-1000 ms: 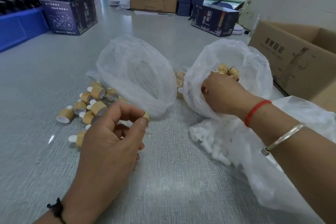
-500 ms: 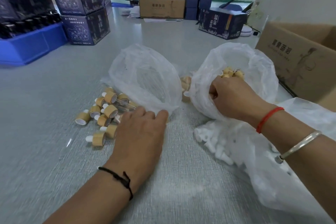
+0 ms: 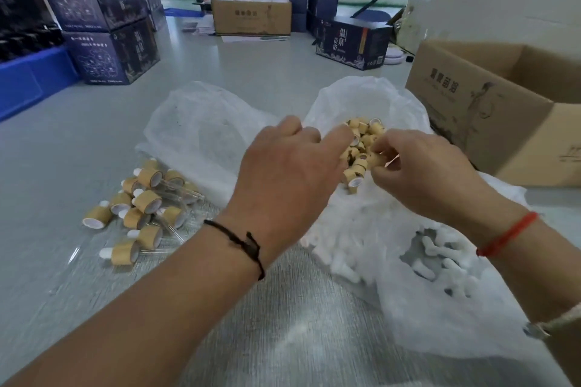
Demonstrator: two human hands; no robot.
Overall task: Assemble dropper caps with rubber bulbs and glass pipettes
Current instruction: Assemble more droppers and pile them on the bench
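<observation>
Hands meet at frame centre over bag [image 3: 374, 97] of loose caps [image 3: 361, 148]. Right hand [image 3: 424, 173] pinches one cap w/ curled fingers; left hand [image 3: 283, 173] reaches in, fingertips hidden, grip can't tell. Finished droppers [image 3: 138, 210] lie mid-left on table [image 3: 47, 151]; white bulbs [image 3: 361, 245] in bag lower right.

- A heap of finished droppers [image 3: 138, 210] is spread on the table [image 3: 94, 135], at the left.
- A bag [image 3: 201, 132] is set just behind that heap.
- Loose caps [image 3: 361, 148] are held in a second bag [image 3: 393, 104], to the right.
- Bulbs [image 3: 345, 248] are kept in a third bag [image 3: 440, 308], nearer, in front of the caps.
- An open carton [image 3: 471, 97] is placed at the far right.
</observation>
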